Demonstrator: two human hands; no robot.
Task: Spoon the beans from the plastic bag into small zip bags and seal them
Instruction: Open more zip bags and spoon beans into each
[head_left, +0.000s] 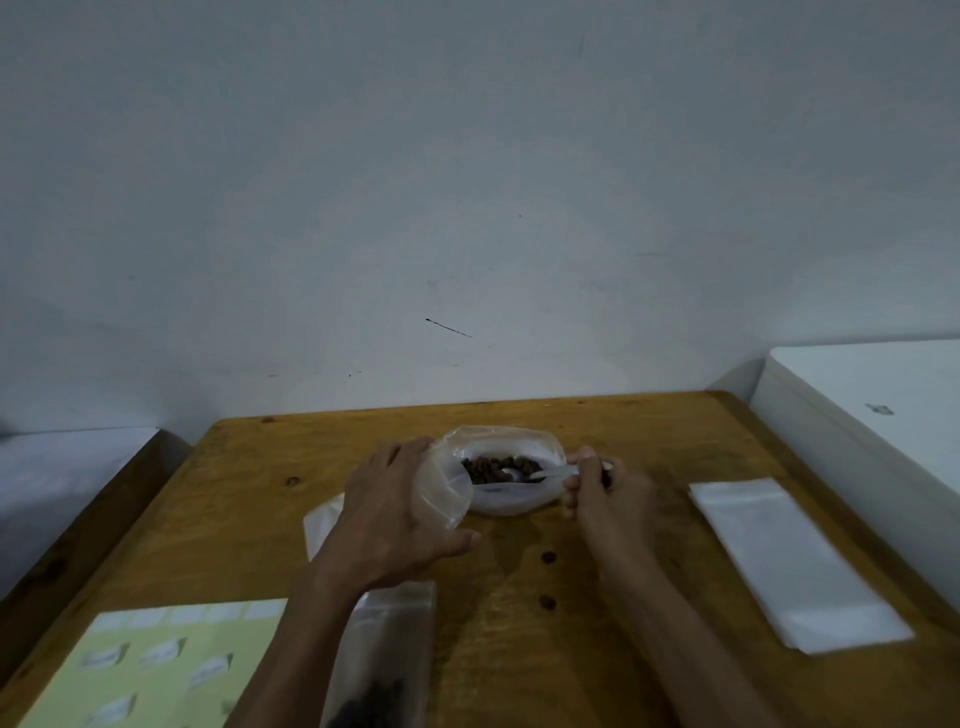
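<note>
A clear plastic bag (506, 496) lies open on the wooden table (649, 431), with dark brown beans (498, 464) inside. My left hand (397, 512) grips the bag's left rim and holds it open. My right hand (602, 493) holds a white plastic spoon (540, 473) whose bowl is down among the beans. A long clear zip bag (389, 654) with some beans at its bottom lies under my left forearm. Another clear bag (319, 522) pokes out behind my left wrist.
A stack of empty clear zip bags (795, 561) lies at the right. A yellow-green sheet with white labels (156, 665) sits at the near left. Two loose beans (547, 579) rest between my arms. A white surface (872, 405) borders the table's right.
</note>
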